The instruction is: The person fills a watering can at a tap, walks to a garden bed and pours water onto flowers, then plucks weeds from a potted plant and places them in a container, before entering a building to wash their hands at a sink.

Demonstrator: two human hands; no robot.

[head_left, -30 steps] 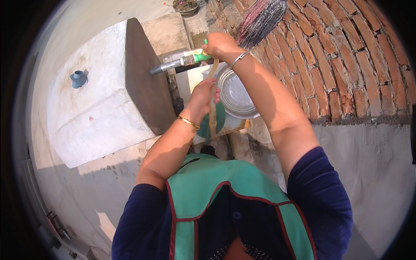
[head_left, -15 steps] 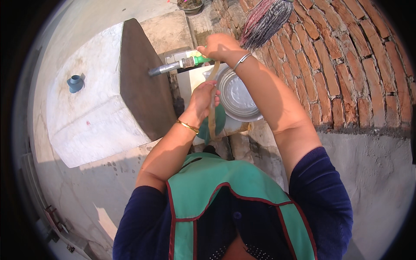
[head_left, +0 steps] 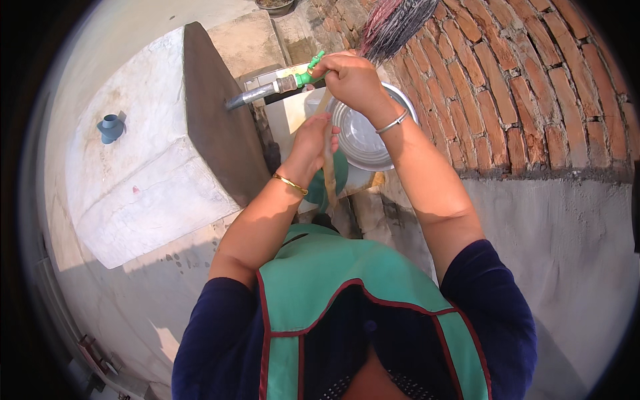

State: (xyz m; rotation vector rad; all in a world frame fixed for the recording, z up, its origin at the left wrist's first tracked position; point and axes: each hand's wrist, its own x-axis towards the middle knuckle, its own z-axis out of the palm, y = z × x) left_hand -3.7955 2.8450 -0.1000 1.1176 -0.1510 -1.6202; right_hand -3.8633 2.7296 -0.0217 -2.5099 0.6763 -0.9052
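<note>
A green tap (head_left: 305, 78) sits at the end of a grey metal pipe (head_left: 252, 97) that comes out of a concrete block. My right hand (head_left: 357, 81), with a silver bangle at its wrist, has its fingers curled against the tap's front end, beside the upright handle. From below the tap hangs a pale, yellowish hose (head_left: 330, 175). My left hand (head_left: 312, 141), a gold bangle at its wrist, is closed around this hose a little under the tap. A round metal basin (head_left: 368, 148) lies beneath my right hand, partly covered by it.
The white-faced concrete block (head_left: 133, 193) with a short blue pipe stub (head_left: 111, 129) stands on the left. A brick wall (head_left: 507, 100) rises on the right, a mop head (head_left: 397, 27) against it. Something green and rounded (head_left: 340, 175) sits behind the hose.
My right hand has shifted from over the tap's handle to its front end, so the handle now shows. The left hand keeps its hold on the hose. The whole view has moved slightly.
</note>
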